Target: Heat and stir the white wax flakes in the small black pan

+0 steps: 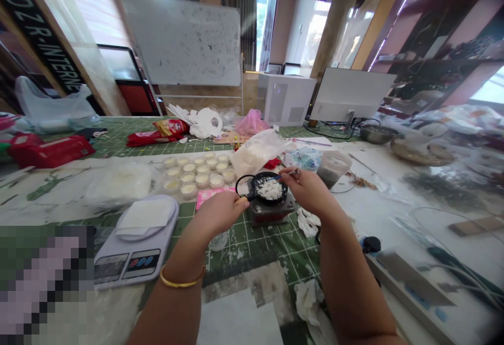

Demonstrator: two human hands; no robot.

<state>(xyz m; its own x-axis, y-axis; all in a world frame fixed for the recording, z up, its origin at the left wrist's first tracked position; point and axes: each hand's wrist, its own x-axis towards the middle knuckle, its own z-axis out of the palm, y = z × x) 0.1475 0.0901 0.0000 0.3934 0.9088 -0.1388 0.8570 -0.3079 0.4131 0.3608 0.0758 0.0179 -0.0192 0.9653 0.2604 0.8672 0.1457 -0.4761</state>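
Observation:
A small black pan (pixel 269 188) with white flakes in it sits on a small red-and-grey burner (pixel 272 211) at the table's middle. My left hand (pixel 220 212) grips the pan's handle at its left side. My right hand (pixel 306 189) holds a thin stick-like tool (pixel 289 173) whose tip reaches over the pan's right rim. Behind the pan lie several small round cups of pale wax (pixel 197 175) and a clear bag of white flakes (pixel 255 155).
A white kitchen scale (pixel 134 242) with a white sheet on it stands at the front left. A clear plastic cup (pixel 333 168) is to the right of my right hand. Crumpled tissues (pixel 309 298) lie on the green cutting mat (pixel 271 245). A monitor (pixel 350 95) and metal bowl (pixel 376 134) stand at the back right.

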